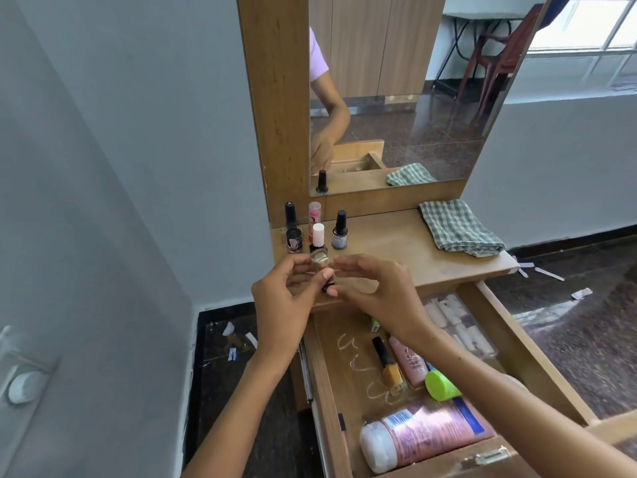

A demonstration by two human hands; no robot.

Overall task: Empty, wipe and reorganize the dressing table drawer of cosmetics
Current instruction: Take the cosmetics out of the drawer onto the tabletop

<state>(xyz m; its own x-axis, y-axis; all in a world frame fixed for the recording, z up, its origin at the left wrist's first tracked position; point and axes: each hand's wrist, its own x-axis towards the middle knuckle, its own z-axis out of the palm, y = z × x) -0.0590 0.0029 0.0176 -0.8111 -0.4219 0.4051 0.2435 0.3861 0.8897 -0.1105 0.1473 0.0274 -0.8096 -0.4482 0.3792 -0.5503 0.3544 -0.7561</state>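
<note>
Left hand [282,294] pinching a small clear glass bottle with a dark base [322,270] over the wooden tabletop [396,250], right hand [375,291] touching it with loosely curved fingers, upright nail polish bottles [315,232] behind, green checked cloth [458,229] at right, open wooden drawer [344,381] below holding a pink tube [427,432].

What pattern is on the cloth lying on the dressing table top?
Green-and-white check; the cloth shows best in the head view.

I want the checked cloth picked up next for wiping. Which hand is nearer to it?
The right hand. It hovers over the tabletop's front edge, with the checked cloth farther back and to its right. The left hand is farther left, holding a small bottle.
</note>
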